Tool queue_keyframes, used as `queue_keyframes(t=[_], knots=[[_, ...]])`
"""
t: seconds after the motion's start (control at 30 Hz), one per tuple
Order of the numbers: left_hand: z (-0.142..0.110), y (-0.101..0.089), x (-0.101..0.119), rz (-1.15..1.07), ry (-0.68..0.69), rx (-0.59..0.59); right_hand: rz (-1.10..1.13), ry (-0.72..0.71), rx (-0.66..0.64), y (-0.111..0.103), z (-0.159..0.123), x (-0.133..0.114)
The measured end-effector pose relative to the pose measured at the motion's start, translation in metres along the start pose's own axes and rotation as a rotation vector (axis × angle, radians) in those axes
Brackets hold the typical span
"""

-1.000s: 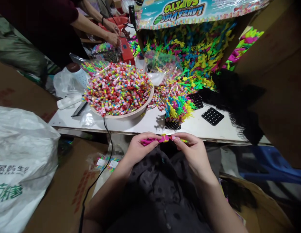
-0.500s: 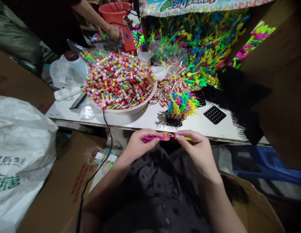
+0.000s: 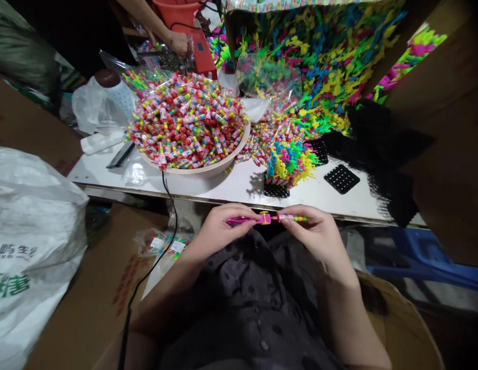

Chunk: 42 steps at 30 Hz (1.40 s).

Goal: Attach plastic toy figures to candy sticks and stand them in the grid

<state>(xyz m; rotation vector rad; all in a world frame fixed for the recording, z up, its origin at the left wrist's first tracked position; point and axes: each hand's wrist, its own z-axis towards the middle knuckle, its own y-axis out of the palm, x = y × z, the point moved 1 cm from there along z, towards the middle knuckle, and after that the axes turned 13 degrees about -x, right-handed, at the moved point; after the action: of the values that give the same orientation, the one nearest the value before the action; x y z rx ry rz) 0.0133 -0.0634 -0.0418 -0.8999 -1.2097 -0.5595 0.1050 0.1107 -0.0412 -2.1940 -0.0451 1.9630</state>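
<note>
My left hand (image 3: 229,226) pinches a small pink plastic toy (image 3: 265,219) with a yellow band, held over my lap. Opposite it, my right hand (image 3: 310,223) grips a small candy-filled tube (image 3: 287,218), with a pink label and yellow and green pieces inside. A short red part lies between the toy and the tube; whether they are joined I cannot tell. Just beyond my hands, a cluster of assembled colourful toys (image 3: 288,163) stands upright in a black perforated tray (image 3: 276,191) on the white table (image 3: 239,192).
A wide basin (image 3: 219,168) heaped with candy tubes (image 3: 188,123) stands at centre left. Behind, a cardboard box holds many colourful plastic figures (image 3: 319,67). Another black tray (image 3: 341,179) lies to the right. A black cable (image 3: 175,221) hangs over the table edge. A co-worker's hand (image 3: 179,43) is at the back.
My view has tipped slightly downward, so the table things sit a little higher. Both hands keep the same hold on the toy and tube. The co-worker's hand stays near the red device.
</note>
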Motion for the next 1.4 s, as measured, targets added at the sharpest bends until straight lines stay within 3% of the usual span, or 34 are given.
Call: queue_keyframes(t=[0.37,0.6,0.87,1.07,1.17,1.23,1.3,1.4], knots=[[-0.002,0.002,-0.009,-0.064,-0.009,-0.059,-0.069,0.002,-0.017,0.002,-0.011,-0.010],[-0.002,0.004,-0.010,-0.069,-0.028,-0.060,-0.090,0.008,0.017,0.005,-0.014,-0.005],[-0.002,0.008,-0.016,-0.087,-0.046,-0.080,-0.168,0.012,-0.036,0.003,-0.011,0.001],[0.007,-0.003,-0.017,-0.173,-0.161,-0.265,-0.326,-0.035,-0.227,-0.010,-0.008,0.012],[0.015,-0.008,-0.024,-0.360,-0.107,-0.409,-0.384,-0.022,-0.275,-0.016,-0.011,0.017],[0.023,-0.008,-0.034,-0.438,-0.046,-0.421,-0.360,0.028,-0.260,-0.019,-0.014,0.023],[0.034,-0.004,-0.049,-0.325,-0.036,-0.350,-0.313,0.069,-0.179,-0.022,-0.018,0.031],[0.050,0.007,-0.074,0.205,-0.044,-0.296,-0.165,0.087,-0.061,-0.026,-0.021,0.047]])
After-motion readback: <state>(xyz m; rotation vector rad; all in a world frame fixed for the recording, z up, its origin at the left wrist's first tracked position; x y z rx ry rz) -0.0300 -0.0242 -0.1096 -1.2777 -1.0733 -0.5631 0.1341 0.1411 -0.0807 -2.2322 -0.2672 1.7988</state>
